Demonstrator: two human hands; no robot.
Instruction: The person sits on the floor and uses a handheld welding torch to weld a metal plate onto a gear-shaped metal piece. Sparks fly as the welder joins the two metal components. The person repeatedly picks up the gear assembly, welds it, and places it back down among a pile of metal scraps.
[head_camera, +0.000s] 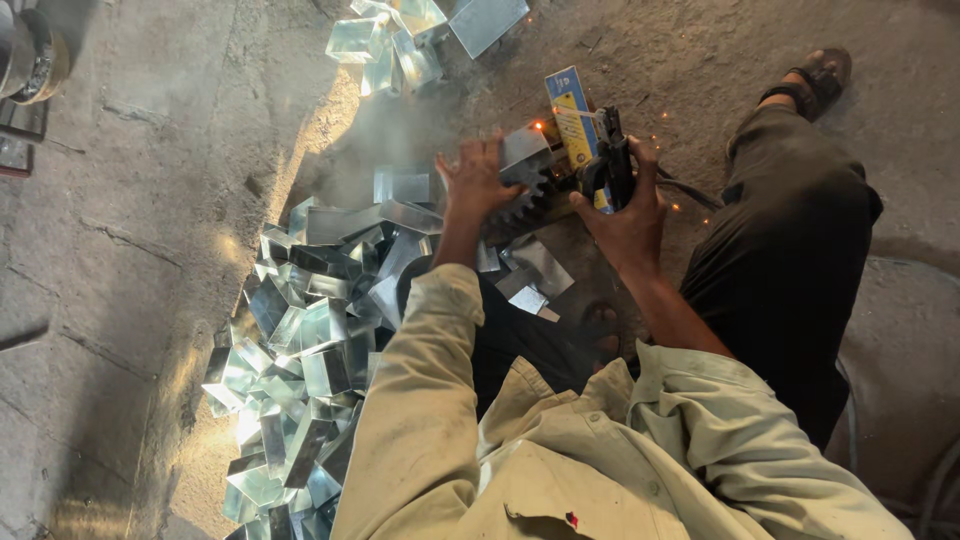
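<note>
A person is squatting on a dusty concrete floor, seen from above, and welding a small folded metal piece. The left hand is lying flat with fingers spread, pressing the piece down onto a toothed gear that is serving as a rest. The right hand is closed around a black electrode holder, bringing its tip to the piece's upper edge, where an orange spark is glowing. Smoke is drifting off to the left and small sparks are scattering over the floor to the right.

To do this well, the left hand likely needs to be keeping the piece pinned without shifting, fingers well back from the glowing spot, while the right is holding the tip steady and just touching the seam.

A blue and yellow box is standing just behind the piece, close to the spark. A big pile of shiny folded pieces is lying to the left, reaching the left sleeve, and a smaller heap is lying farther ahead. A few loose pieces are lying just below the gear. The right leg in dark trousers is stretching out beside the work, ending in a sandalled foot. A dark cable is trailing from the holder, crowding the right hand's side.
</note>
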